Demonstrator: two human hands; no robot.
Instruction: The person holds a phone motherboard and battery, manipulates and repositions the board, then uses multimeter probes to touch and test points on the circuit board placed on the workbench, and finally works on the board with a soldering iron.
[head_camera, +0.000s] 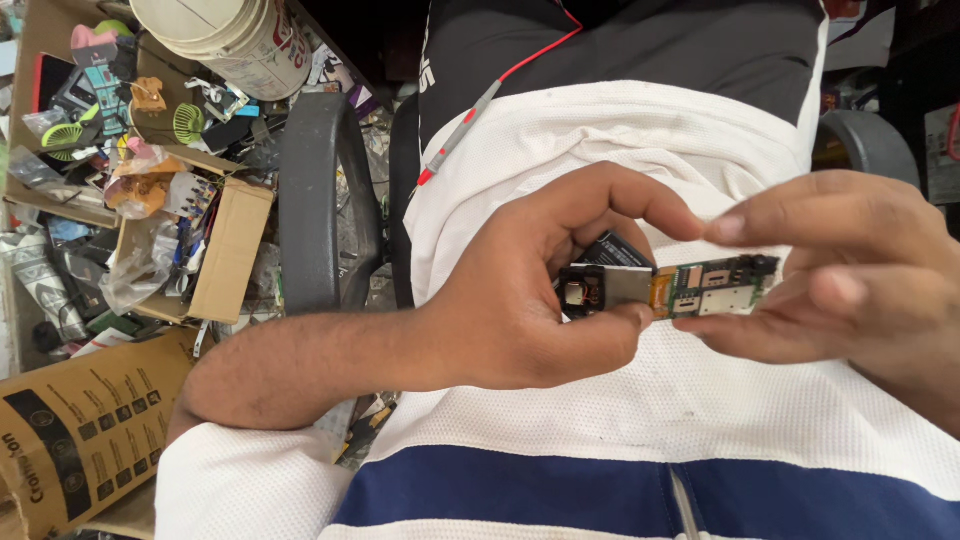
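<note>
In front of the white shirt (600, 400), the left hand (510, 300) has its grip closed around a small black electronic module (585, 290); the right hand (850, 270) pinches the attached green circuit board (715, 287) between fingertips.

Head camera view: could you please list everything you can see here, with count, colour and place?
circuit board: one, green, centre right, pinched between both hands
black part with metal plate: one, black and silver, joined to the board's left end, in the left hand
probe with wire: one, grey with red tip and red wire, lying on the shirt, upper centre
bucket: one, white, top left
cardboard boxes: several, brown, left side, filled with mixed small parts
chair armrest: one, dark grey, left of the body
shirt: one, white with a blue band, black above, centre
left hand: one, centre, fingers curled over the black part
right hand: one, right edge, holding the board's right end
</note>
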